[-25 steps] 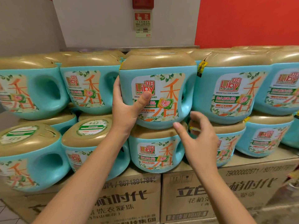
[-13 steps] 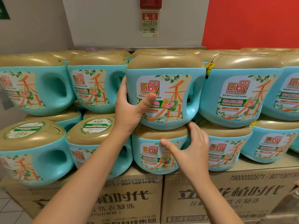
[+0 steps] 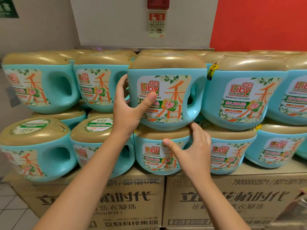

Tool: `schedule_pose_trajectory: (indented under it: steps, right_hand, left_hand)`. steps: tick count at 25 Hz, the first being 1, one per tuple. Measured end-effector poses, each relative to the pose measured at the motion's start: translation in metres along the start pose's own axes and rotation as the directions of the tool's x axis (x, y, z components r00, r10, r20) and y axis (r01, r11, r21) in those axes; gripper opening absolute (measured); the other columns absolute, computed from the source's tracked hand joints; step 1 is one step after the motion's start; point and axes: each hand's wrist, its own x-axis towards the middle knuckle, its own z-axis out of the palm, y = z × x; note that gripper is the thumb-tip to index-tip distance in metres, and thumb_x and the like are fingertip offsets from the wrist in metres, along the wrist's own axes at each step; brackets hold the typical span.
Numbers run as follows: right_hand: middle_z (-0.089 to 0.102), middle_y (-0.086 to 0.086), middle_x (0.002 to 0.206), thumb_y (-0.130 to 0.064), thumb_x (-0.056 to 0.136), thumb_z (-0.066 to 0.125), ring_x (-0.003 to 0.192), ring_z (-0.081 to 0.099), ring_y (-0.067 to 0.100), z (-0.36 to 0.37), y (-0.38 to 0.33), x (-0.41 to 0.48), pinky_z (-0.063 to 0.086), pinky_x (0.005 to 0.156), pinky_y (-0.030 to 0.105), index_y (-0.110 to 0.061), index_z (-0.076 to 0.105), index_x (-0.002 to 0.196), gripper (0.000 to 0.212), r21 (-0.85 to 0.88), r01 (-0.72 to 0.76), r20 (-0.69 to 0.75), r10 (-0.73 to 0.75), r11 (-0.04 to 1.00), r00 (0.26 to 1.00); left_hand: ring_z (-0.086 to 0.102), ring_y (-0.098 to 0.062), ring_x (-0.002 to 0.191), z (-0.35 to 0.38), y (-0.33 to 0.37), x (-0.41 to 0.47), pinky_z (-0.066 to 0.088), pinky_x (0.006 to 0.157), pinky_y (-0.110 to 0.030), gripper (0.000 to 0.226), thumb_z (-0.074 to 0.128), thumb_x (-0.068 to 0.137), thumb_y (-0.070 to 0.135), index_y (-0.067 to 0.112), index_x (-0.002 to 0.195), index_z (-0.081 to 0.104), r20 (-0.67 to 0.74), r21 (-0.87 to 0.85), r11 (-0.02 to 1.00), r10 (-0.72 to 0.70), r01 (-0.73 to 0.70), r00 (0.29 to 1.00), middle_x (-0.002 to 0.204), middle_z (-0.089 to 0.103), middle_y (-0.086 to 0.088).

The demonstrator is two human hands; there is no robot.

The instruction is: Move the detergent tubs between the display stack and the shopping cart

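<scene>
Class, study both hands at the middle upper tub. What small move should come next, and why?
Probably slide the right hand further under the teal, gold-lidded plastic detergent tub for support. The left hand grips its left side, thumb on the label; the right fingers only reach its bottom edge, above the lower matching tub.

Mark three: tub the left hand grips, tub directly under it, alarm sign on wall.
gripped tub (image 3: 174, 97): head view, front label, orange character.
lower tub (image 3: 152, 151): head view, Liby logo on its label.
alarm sign (image 3: 157, 22): head view, middle of the sign.
</scene>
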Motion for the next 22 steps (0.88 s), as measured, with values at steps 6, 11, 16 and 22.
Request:
schedule_pose_trajectory:
  steps: [6, 11, 16, 22]
  right_hand:
    - [0.057, -0.003, 0.121, -0.032, 0.084, 0.071, 0.114, 0.050, 0.012, -0.014, 0.003, -0.016, 0.042, 0.096, 0.024, -0.018, 0.053, 0.124, 0.046, 0.154, 0.073, -0.076, -0.062, 0.985, 0.995]
    - [0.065, -0.008, 0.090, -0.005, 0.090, 0.063, 0.082, 0.060, 0.001, -0.034, 0.031, -0.051, 0.045, 0.071, 0.009, -0.017, 0.063, 0.104, 0.019, 0.324, 0.053, -0.104, -0.020, 0.945, 0.994]
    - [0.066, 0.000, 0.076, -0.010, 0.091, 0.061, 0.075, 0.063, 0.026, -0.054, 0.084, -0.128, 0.054, 0.071, 0.037, -0.030, 0.066, 0.092, 0.021, 0.318, -0.252, 0.027, 0.256, 0.914, 0.966]
    - [0.069, 0.001, 0.072, -0.003, 0.091, 0.060, 0.063, 0.064, 0.012, -0.091, 0.128, -0.268, 0.052, 0.065, 0.029, -0.027, 0.068, 0.080, 0.028, 0.235, -0.612, 0.002, 0.630, 0.755, 0.777]
  left_hand:
    - [0.059, -0.006, 0.107, -0.015, 0.007, -0.060, 0.049, 0.090, -0.025, 0.039, 0.065, 0.081, 0.039, 0.031, 0.117, 0.055, -0.185, 0.003, 0.999, 0.049, -0.049, 0.982, 0.116, 0.060, 0.014]
    - [0.062, -0.004, 0.088, -0.023, -0.011, -0.138, 0.050, 0.077, -0.014, 0.018, 0.067, 0.084, 0.029, 0.038, 0.099, 0.066, -0.114, -0.081, 0.989, -0.134, 0.125, 0.984, 0.092, 0.066, 0.016]
    - [0.060, -0.014, 0.078, -0.033, -0.047, -0.217, 0.050, 0.071, -0.013, 0.017, 0.063, 0.090, 0.007, 0.021, 0.101, 0.066, 0.082, -0.052, 0.859, -0.505, 0.510, 0.859, 0.082, 0.064, -0.007]
    - [0.065, -0.010, 0.074, -0.041, -0.071, -0.308, 0.050, 0.066, -0.015, 0.018, 0.057, 0.093, 0.003, 0.017, 0.094, 0.068, 0.349, 0.165, 0.642, -0.748, 0.749, 0.564, 0.080, 0.071, -0.006]
